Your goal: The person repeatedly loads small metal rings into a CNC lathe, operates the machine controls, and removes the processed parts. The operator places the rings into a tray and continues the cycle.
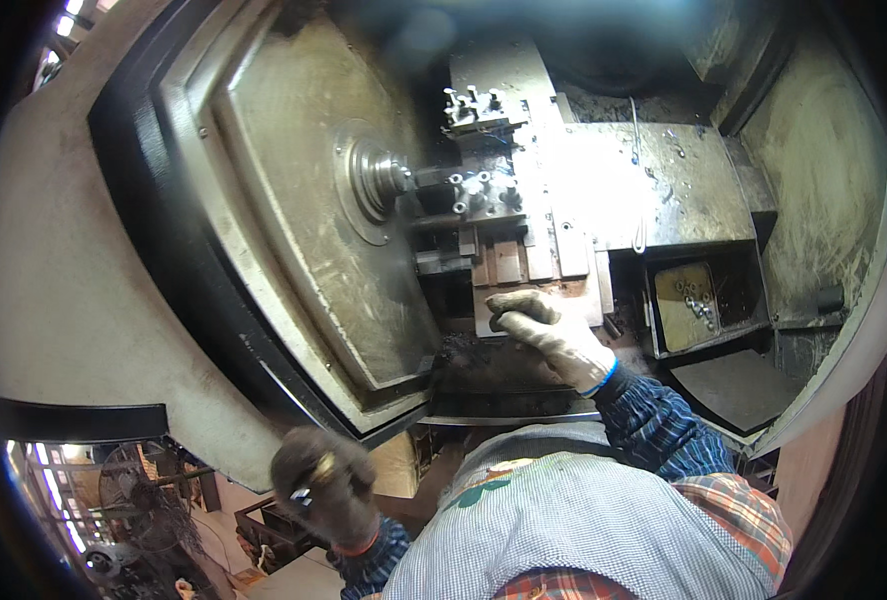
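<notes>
My left hand (pixel 326 488), in a dark, soiled glove, is at the lower left, outside the machine's front edge. Its fingers are curled around a small shiny metal piece (pixel 302 496); blur hides its exact shape. A yellowish spot also shows at the fingers. In a whitish glove with a blue cuff, my right hand (pixel 554 338) hovers at the near end of the lathe's tool slide (pixel 574 250). Its thumb and fingers are pressed together with stained tips, and whatever they may hold is hidden. Beyond it stand the bolted tool holders (pixel 486 195), facing the spindle chuck (pixel 389 178).
The lathe's sloped headstock cover (pixel 304 150) rises on the left. A metal tray (pixel 679 335) with several small ring-shaped parts (pixel 699 300) is right of my right hand. A thin metal rod (pixel 637 130) lies on the brightly lit plate. A fan (pixel 129 485) stands lower left.
</notes>
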The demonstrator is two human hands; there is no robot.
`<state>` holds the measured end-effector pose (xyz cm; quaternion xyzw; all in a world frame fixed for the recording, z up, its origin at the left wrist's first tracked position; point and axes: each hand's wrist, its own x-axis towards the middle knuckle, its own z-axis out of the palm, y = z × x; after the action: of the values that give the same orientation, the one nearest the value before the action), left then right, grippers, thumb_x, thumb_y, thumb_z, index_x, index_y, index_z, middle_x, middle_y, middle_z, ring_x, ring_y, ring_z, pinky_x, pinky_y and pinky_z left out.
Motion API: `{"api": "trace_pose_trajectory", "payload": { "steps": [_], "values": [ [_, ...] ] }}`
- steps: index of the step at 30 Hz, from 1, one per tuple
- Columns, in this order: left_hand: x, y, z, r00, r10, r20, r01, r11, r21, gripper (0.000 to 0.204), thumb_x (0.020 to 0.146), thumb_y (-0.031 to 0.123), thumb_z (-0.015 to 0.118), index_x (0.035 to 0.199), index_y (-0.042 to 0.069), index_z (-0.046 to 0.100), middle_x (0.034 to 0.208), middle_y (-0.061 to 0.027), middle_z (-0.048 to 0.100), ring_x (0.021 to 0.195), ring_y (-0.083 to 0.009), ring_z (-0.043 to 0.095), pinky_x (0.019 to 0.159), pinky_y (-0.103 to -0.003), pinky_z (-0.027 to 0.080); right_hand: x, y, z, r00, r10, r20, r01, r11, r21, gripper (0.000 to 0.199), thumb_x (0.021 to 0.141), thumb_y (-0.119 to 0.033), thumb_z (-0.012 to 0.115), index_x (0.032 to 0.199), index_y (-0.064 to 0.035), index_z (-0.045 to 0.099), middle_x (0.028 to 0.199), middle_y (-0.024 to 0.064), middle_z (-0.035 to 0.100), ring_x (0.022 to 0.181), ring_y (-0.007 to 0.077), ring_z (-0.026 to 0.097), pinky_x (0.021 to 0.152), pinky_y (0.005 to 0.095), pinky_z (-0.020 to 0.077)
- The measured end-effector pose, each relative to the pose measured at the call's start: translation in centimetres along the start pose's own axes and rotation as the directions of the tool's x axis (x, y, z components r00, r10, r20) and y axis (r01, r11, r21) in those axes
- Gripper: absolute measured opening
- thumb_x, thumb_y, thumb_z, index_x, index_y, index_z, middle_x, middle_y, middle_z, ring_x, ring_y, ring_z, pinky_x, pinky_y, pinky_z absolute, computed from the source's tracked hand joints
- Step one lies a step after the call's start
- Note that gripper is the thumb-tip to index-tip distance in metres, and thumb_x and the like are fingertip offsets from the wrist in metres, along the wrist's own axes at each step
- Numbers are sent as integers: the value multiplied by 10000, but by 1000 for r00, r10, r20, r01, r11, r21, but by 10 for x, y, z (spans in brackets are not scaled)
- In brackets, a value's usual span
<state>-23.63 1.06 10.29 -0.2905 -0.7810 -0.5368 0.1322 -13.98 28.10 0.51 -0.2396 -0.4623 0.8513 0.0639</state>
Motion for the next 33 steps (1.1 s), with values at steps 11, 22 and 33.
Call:
{"api": "trace_pose_trajectory", "payload": {
  "steps": [11,22,33],
  "values": [
    [-20,-55,-180,877,465,123,-305,338,890,341,957,59,587,1285,0,514,1160,-180,576,960,-306,615,779,-381,559,131,-90,-3,838,-543,-55,346,606,-716,385,961,-289,636,1280,-82,573,1065,63,661,844,88,612,716,265,539],
    [-2,-81,-184,919,393,-25,-91,275,957,337,971,179,536,1252,0,588,1134,-132,631,960,-237,615,747,-344,535,233,-126,25,972,-229,50,227,865,-448,369,1000,-263,539,1325,-89,523,1188,108,624,1091,222,591,949,382,489],
    [44,-101,-185,910,-270,-316,316,943,105,413,990,123,496,1376,-24,496,1166,-166,630,922,-213,644,659,-299,548,214,-97,42,858,-513,13,498,827,-261,276,908,-78,654,1169,0,606,997,71,666,875,146,654,786,284,558]
  ]
}}
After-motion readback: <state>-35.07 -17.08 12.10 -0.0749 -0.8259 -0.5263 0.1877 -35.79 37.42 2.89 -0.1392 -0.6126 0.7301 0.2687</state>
